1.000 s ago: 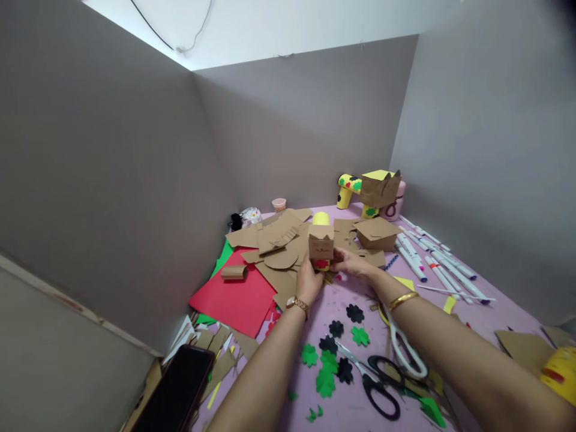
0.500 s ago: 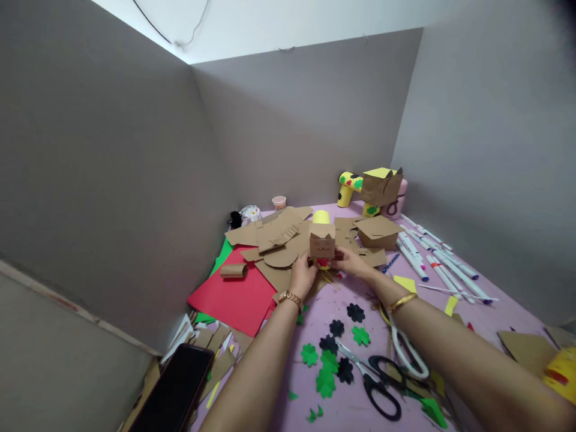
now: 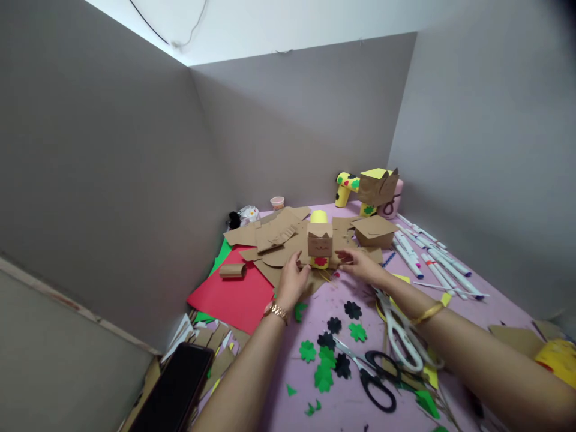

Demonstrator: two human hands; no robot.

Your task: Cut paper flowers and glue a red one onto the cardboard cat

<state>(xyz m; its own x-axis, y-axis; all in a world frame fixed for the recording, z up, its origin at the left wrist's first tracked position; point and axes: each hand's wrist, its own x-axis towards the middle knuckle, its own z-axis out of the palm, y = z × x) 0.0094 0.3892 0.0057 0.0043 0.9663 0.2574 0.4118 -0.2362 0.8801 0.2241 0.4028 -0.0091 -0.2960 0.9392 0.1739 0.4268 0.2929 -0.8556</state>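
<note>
A small cardboard figure [image 3: 320,243] stands upright near the middle of the table. Its box head has pointed ears and a drawn face, and a red flower shows on the yellow part below. Just left of it, my left hand [image 3: 293,277] has its fingers apart and holds nothing. On the other side, my right hand [image 3: 360,264] is also open, a little away from the figure. Flat cardboard pieces [image 3: 279,255] lie behind and under the figure. Black and green paper flowers [image 3: 327,357] are scattered nearer to me.
Black-handled scissors [image 3: 369,369] and white-handled scissors [image 3: 402,342] lie below my right arm. Markers [image 3: 450,264] line the right side. Red paper [image 3: 238,297] and a phone [image 3: 173,384] are at left. A larger cardboard-headed animal [image 3: 378,189] stands at the back beside a cardboard box [image 3: 374,234].
Both hands have let go of the cardboard figure and moved apart, the left one toward me and to the left, the right one slightly rightward. The figure stays standing.
</note>
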